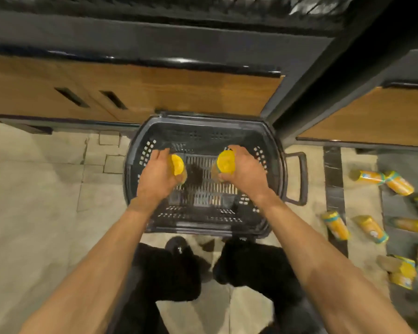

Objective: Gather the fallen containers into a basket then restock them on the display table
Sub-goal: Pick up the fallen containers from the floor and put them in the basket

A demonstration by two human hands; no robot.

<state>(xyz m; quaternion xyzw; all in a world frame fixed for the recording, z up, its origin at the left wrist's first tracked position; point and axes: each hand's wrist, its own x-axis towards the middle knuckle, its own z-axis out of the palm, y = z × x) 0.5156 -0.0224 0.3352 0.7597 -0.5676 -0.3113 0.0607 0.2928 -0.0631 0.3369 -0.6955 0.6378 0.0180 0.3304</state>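
**Two hands hold yellow-lidded containers over a floor basket**

Seen from above, both bare forearms reach forward and down over a dark plastic basket (203, 228) standing on the floor (34, 189). The left hand (155, 179) has its fingers curled round one container (177, 165), whose round yellow lid faces the right hand. The right hand (246, 172) grips a second container (225, 162) in the same way, its yellow lid turned up and towards the left hand. Both containers sit above the basket's slatted bottom, which shows bare between the two hands; the picture is blurred, so whether either touches the bottom cannot be told.

Well off to the outside of the right hand, more fallen containers (337, 225) lie scattered on their sides on the floor, yellow with teal bands. A basket handle (299, 179) sticks out on that same side. Beyond the fingertips rises the wood-panelled front of a bench (179, 92) with a dark edge. Behind the wrists, dark shoes (179, 249) stand just beside the basket's near rim.
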